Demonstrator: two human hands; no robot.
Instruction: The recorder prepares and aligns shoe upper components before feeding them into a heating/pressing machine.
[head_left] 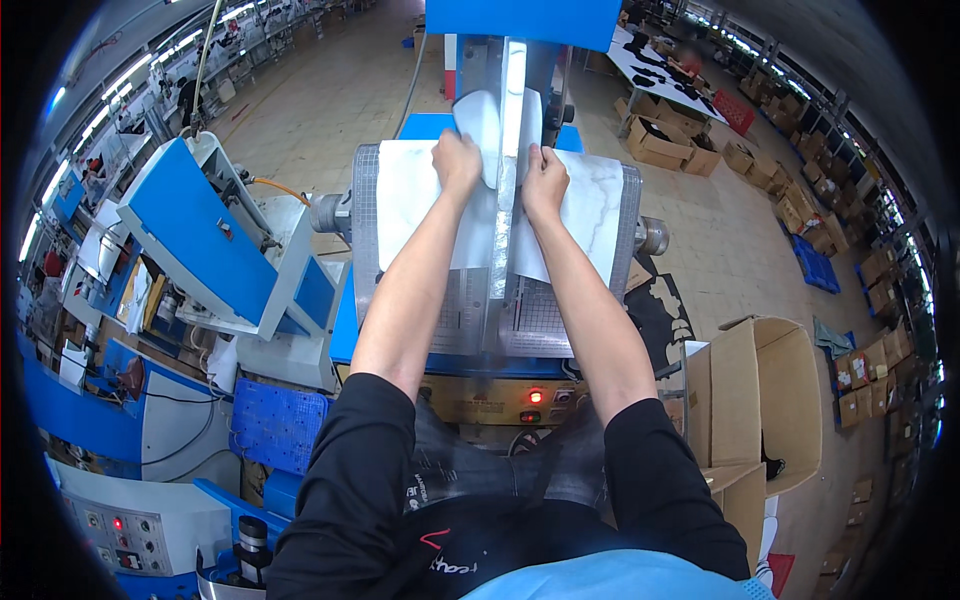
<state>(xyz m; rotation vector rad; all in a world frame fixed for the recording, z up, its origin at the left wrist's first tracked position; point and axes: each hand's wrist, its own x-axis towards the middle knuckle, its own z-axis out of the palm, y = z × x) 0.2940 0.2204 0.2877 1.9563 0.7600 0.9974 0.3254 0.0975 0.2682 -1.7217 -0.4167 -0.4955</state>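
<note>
A white sheet of material (592,205) with faint grey marbling lies over the grey mesh belt (366,225) of a blue machine. Its far middle part curls up against the machine's bright vertical bar (513,120). My left hand (456,160) presses on the sheet just left of that bar, fingers closed on the curled-up edge. My right hand (545,178) holds the sheet just right of the bar. Both forearms reach straight ahead from black sleeves.
A blue and white machine (205,245) stands close on the left. An open cardboard box (765,395) sits at the right, with more boxes (660,140) and a table of black cut pieces (665,65) beyond. A control panel with a red light (535,397) is below the belt.
</note>
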